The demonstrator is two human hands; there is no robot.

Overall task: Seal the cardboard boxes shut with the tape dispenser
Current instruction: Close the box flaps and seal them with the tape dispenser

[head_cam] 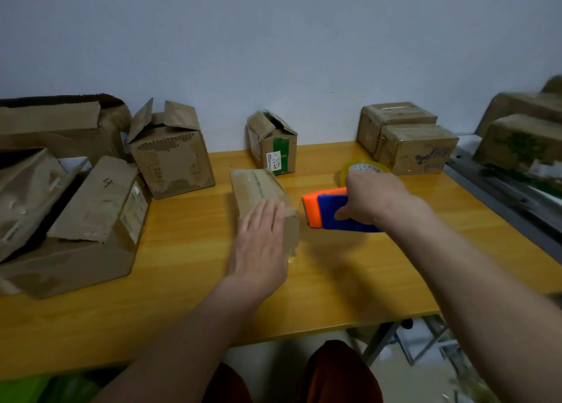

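The left hand (261, 244) is pressing flat, fingers (269, 217) straight, on the small cardboard box (258, 189) lying on the bench (349, 281). Just right of those fingers, the right hand (377, 199) is gripping the blue-and-orange tape dispenser (325, 211), fingers curled round it. Keeping the box pinned and the dispenser aligned with the seam should be helping the tape run straight.

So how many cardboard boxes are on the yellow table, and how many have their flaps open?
Boxes with flaps open: 4, at, and the big one at.
Boxes with flaps shut: 3, at and.
Total on the table: 7. The blurry boxes on the right side rack aren't counted.
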